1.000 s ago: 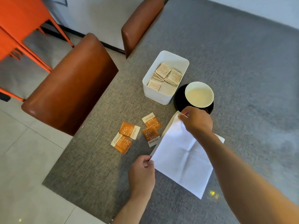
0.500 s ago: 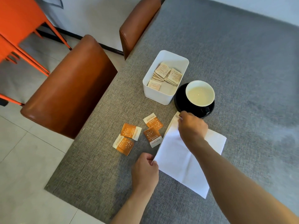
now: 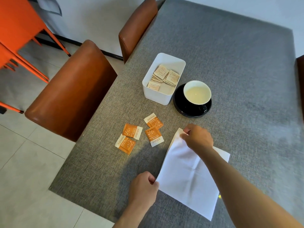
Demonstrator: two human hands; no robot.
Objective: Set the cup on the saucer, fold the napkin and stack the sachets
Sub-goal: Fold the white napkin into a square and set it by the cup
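Now, everything below is placed relative to the white bin.
White bin: an open rectangular tub on the grey table, close to the table's left edge; pale sachets lie loose inside it.
Saucer: black, just to the right of the bin and almost touching its near right corner.
Cup: white inside, dark outside, sitting on the saucer, upright, with a pale liquid in it.
Orange sachets: four of them, flat on the table on the near side of the bin, towards the person; they lie scattered side by side in a loose cluster, not stacked, the nearest one furthest from the bin.
Napkin: white, creased, spread open on the table nearer the person than the bin and the saucer, to the right of the orange sachets.
Right hand: closed in a pinch on the napkin's far corner, the corner closest to the bin, which is lifted a little off the table.
Left hand: closed on the napkin's near left corner, the point of the cloth furthest from the bin on that side.
Brown chairs: two, pushed up along the table edge to the left of the bin.
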